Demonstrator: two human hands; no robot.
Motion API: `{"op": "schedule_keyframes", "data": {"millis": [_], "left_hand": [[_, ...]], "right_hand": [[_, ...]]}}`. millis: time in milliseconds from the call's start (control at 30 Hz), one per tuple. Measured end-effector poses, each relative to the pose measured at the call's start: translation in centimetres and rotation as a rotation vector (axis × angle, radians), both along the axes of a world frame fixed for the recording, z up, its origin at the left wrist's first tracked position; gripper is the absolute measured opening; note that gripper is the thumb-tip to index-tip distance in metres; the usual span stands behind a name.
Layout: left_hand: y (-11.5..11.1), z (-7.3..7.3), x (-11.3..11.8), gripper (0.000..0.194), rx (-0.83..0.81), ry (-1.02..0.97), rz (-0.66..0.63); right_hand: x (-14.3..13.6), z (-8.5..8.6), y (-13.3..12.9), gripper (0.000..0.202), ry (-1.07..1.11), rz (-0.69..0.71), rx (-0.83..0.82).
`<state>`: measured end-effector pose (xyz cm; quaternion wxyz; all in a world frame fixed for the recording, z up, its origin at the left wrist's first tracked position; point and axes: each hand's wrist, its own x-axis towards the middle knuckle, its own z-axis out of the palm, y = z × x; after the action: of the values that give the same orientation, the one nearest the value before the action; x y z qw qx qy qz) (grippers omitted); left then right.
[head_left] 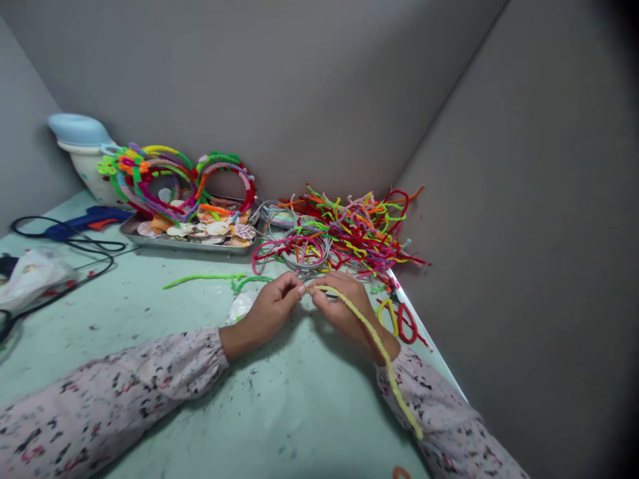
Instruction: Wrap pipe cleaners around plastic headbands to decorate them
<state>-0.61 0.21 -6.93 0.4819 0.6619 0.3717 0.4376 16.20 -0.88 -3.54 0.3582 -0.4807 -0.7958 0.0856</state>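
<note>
A fuzzy yellow pipe cleaner (369, 326) runs from between my fingertips, over the back of my right hand, and down along the right sleeve. My left hand (272, 307) is closed, thumb and forefinger pinching at the end of the yellow strand. Close beside it, my right hand (344, 309) pinches the same strand near that end. A thin grey wire hoop and a bit of pink show just behind the fingertips; whether either is held I cannot tell. Left of my left hand lie a bright green pipe cleaner (204, 279) and a crumpled clear plastic piece (241, 306).
A tangled heap of coloured pipe cleaners (349, 233) lies behind my hands, with coiled grey wire (319, 256). A metal tray (190, 246) holds shells and wrapped headbands (164, 179). Red-and-yellow-handled scissors (407, 324), a blue glue gun (94, 216) and its black cord lie around.
</note>
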Motion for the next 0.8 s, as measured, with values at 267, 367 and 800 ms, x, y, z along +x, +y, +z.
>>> {"op": "schedule_keyframes", "data": {"millis": [267,367,800], "left_hand": [[-0.33,0.66,-0.07,0.02,0.102,0.117,0.014],[-0.39,0.67,0.0,0.019,0.141,0.173,0.026],[-0.55,0.43,0.07,0.017,0.273,0.306,0.014]], "right_hand": [[0.03,0.92,-0.28,0.016,0.176,-0.026,-0.291],[0.18,0.98,-0.28,0.015,0.205,-0.028,-0.361],[0.92,1.13,0.48,0.014,0.357,0.077,-0.704]]}}
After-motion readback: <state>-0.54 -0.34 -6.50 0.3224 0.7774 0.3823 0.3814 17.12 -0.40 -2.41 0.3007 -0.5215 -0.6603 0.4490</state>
